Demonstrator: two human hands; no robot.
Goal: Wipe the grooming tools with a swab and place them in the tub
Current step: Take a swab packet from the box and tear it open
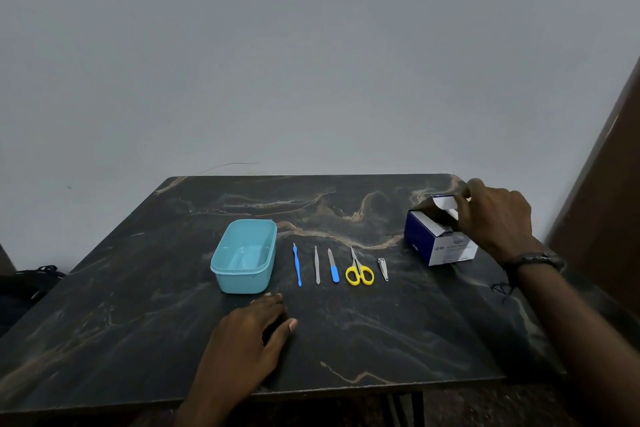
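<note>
Hidden: contents of blue-and-white cardboard swab box (437,242) not visible.
Right hand (498,218): fingers pinching the box's raised flap.
Left hand (258,326): flat, relaxed on dark marbled table (138,305).
Tools: yellow-handled scissors (359,270) and neighbours in a row between hands, beside empty turquoise plastic tub (244,255).

Both forearms are bare right down to the wrists, with no sleeve showing on either side. The left hand (258,326) wears nothing: no ring, no band, no watch. The right hand (498,218) is likewise bare, but its wrist carries a dark bracelet (535,259), a band that looks braided or beaded (the blur hides which). A thin black thread (502,289) hangs from the underside of that wrist, its loose ends dangling in a small tangle. A short pale nail shows on the left thumb.
</note>
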